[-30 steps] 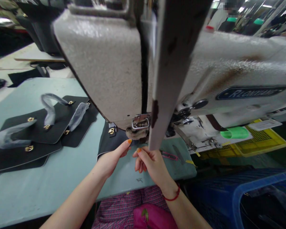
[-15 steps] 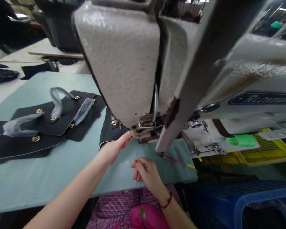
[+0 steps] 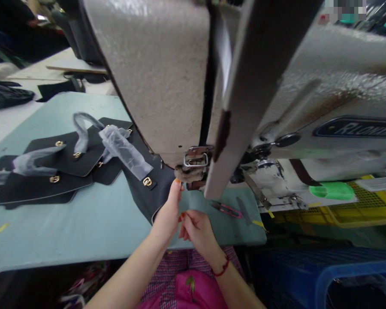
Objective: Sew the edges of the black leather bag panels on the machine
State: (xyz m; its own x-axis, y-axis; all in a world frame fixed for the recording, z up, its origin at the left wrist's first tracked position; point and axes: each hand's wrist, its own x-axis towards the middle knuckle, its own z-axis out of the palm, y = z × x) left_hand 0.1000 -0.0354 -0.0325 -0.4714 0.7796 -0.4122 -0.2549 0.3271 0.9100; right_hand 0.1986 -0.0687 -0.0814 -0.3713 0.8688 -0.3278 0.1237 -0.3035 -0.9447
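My left hand (image 3: 167, 212) grips the edge of a black leather bag panel (image 3: 141, 198), thumb on top, right beside the sewing machine's foot area (image 3: 193, 169). The panel carries a gold fitting (image 3: 147, 182) and a handle wrapped in clear plastic (image 3: 127, 150). Part of the panel is hidden behind the machine head (image 3: 154, 77). My right hand (image 3: 197, 229) is curled with thumb against fingers, just below and right of the left one, over the table's front edge. Whatever it may hold is hidden.
Several black panels with wrapped handles (image 3: 73, 152) overlap on the green table (image 3: 93, 223) at left. Pink thread snips (image 3: 227, 209) lie right of my hands. A metal bar (image 3: 241, 107) slants before the machine. A blue crate (image 3: 328, 266) and yellow basket (image 3: 357, 210) stand at right.
The black panel has turned, so its wrapped handle and gold fitting show left of the machine. My left hand has swung right and nearer, close to my right hand, which stays put.
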